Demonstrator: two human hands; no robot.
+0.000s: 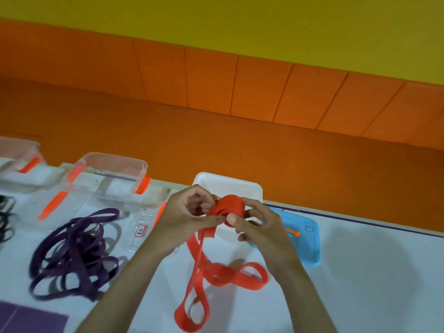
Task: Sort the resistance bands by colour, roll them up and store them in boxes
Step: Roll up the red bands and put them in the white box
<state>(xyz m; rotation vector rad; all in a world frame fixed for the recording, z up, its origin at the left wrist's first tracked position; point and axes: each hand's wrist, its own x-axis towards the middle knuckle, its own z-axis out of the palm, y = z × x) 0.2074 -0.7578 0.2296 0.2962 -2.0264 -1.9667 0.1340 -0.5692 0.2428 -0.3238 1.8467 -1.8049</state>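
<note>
Two bare hands meet over the far middle of the white desk, both closed round a partly rolled red resistance band. The left hand curls its fingers over the far side of the roll, with the thumb pressed along the near side. The right hand pinches the roll from the right, thumb on its near face and the other fingers behind. The roll shows in front of a white box that stands at the far edge of the desk. The band's unrolled length hangs from the roll and lies in loose loops on the desk, between the two forearms.

Just right of the white box lies a blue lid, partly hidden by the right hand. Left of the hands, a tangled heap of purple bands rests on the desk. Beyond it stands a clear box with orange latches, and a second clear box sits at the far left. A clear lid with a small label lies between the heap and the left wrist. Black bands show at the left edge, and a purple mat lies at the near left corner. Behind the desk runs an orange padded wall.
</note>
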